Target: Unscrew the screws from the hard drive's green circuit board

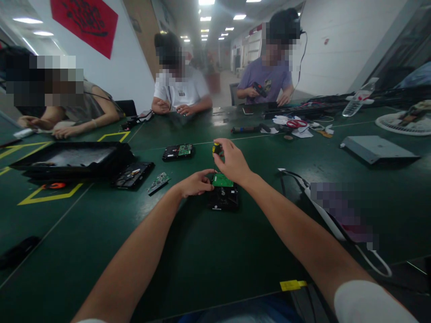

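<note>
A black hard drive [224, 199] with a green circuit board [222, 180] at its far end lies on the table in front of me. My right hand [234, 161] is closed round the yellow and black handle of a screwdriver [216, 149], held upright above the board's far left corner. From the left, my left hand [198, 183] grips the drive's left edge, its index finger stretched towards the screwdriver's thin shaft. Where the tip meets the drive is too small to make out. Another hard drive [178, 151] lies farther back, and a loose circuit board [159, 181] lies left of my hand.
Left on the green table [188, 251] stand a black tray [74, 157] and a dark drive [132, 175]. To the right lie a white power strip [325, 213], a metal case [380, 149], red scissors [296, 123] and a tilted bottle [359, 98]. Several people sit across.
</note>
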`<state>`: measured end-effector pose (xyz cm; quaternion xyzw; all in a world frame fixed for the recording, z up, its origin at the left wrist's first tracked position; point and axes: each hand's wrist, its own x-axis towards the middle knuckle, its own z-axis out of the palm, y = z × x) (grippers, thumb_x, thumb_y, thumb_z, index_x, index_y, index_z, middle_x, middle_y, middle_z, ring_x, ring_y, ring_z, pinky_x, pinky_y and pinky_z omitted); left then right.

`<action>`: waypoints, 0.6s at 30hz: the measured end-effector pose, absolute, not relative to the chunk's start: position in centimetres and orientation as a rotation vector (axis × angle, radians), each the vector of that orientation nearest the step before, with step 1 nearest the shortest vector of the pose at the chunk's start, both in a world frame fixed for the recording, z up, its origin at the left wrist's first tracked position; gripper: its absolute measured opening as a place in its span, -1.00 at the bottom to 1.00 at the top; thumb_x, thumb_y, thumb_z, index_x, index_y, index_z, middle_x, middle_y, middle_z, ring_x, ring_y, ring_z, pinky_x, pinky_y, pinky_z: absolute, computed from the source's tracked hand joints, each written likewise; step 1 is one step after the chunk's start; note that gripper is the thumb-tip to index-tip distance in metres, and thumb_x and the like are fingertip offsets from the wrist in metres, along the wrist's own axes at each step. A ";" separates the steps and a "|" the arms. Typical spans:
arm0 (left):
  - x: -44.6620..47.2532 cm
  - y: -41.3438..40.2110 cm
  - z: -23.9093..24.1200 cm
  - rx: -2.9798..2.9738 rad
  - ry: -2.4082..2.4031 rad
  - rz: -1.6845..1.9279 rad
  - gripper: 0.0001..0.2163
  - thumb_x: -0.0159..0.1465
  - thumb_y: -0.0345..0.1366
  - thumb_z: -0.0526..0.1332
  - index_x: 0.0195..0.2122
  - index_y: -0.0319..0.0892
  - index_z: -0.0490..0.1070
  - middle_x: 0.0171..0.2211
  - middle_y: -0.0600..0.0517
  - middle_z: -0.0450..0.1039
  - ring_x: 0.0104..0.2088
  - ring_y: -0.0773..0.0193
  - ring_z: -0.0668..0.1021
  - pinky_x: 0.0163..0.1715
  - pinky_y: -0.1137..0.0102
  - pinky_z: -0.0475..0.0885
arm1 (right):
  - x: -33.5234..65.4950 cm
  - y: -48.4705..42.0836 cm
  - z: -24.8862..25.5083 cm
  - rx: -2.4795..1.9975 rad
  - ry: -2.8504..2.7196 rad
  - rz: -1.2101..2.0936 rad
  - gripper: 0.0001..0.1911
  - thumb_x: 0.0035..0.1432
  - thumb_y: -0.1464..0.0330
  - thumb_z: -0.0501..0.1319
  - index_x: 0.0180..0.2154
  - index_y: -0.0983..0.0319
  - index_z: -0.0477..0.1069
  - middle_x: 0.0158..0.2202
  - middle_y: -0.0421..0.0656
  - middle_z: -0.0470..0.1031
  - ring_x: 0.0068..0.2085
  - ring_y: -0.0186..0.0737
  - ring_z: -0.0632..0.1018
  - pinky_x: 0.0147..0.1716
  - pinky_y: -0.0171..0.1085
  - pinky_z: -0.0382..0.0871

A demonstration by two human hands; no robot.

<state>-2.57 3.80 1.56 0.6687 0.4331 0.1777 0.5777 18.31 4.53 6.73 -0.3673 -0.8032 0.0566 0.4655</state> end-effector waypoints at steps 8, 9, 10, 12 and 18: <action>-2.5 3.7 1.8 1.569 1.013 0.406 -0.26 0.20 -0.30 0.38 0.39 -0.13 0.15 -0.49 0.24 0.30 -0.66 0.48 0.29 -0.71 0.55 0.02 | 18.3 4.1 7.0 -0.909 -2.022 0.105 -0.60 0.32 0.41 0.15 0.18 0.16 0.28 0.14 0.01 0.41 0.03 -0.02 0.52 0.11 0.01 0.44; -2.4 3.7 1.8 1.573 1.016 0.404 -0.26 0.20 -0.30 0.38 0.39 -0.13 0.15 -0.49 0.24 0.30 -0.66 0.48 0.29 -0.71 0.56 0.02 | 18.3 4.1 7.0 -0.907 -2.028 0.100 -0.57 0.31 0.44 0.14 0.20 0.17 0.26 0.14 0.01 0.41 0.06 -0.02 0.51 0.13 0.00 0.43; -2.4 3.7 1.8 1.577 1.019 0.403 -0.26 0.20 -0.29 0.38 0.39 -0.13 0.15 -0.49 0.24 0.30 -0.66 0.48 0.29 -0.71 0.56 0.02 | 18.2 4.1 7.0 -0.912 -2.031 0.096 -0.55 0.30 0.45 0.14 0.20 0.18 0.26 0.14 0.01 0.40 0.08 -0.01 0.50 0.14 -0.01 0.42; -2.4 3.7 1.8 1.581 1.021 0.407 -0.26 0.20 -0.28 0.38 0.39 -0.13 0.14 -0.49 0.24 0.30 -0.66 0.48 0.28 -0.72 0.56 0.02 | 18.3 4.1 7.0 -0.933 -2.039 0.092 -0.57 0.31 0.43 0.14 0.19 0.19 0.28 0.12 0.02 0.40 0.08 -0.01 0.50 0.13 -0.01 0.43; -2.5 3.7 1.7 1.576 1.024 0.395 -0.26 0.21 -0.26 0.38 0.40 -0.11 0.14 -0.48 0.24 0.30 -0.66 0.47 0.28 -0.72 0.55 0.02 | 18.3 3.9 7.1 -0.963 -2.014 0.125 -0.59 0.33 0.42 0.13 0.19 0.21 0.27 0.13 0.04 0.39 0.08 0.02 0.51 0.10 0.00 0.44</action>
